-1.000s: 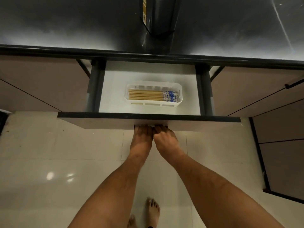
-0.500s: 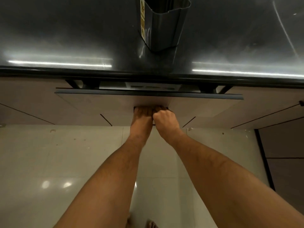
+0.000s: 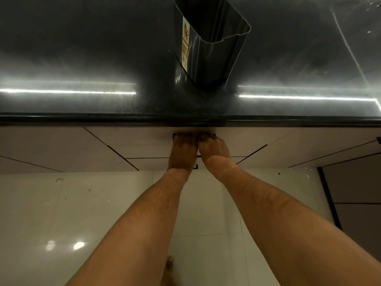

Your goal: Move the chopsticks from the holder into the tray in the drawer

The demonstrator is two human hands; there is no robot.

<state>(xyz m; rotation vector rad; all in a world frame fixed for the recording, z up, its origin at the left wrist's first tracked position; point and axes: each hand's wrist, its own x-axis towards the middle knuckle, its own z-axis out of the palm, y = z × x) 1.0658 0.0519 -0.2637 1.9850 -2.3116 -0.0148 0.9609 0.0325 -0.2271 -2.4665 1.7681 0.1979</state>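
The dark holder stands on the black countertop near its front edge, and no chopsticks show in its mouth. The drawer front sits flush under the counter, so the tray and the chopsticks are hidden. My left hand and my right hand lie side by side on the drawer's dark handle recess, fingers hooked into it.
Pale cabinet fronts run left and right of the drawer. A dark cabinet panel stands at the right. Glossy light floor tiles lie below, and my bare foot shows between my forearms.
The drawer slid from wide open to fully closed under my two hands. The tray with the chopsticks went out of sight. The camera tilted up, showing more of the holder.
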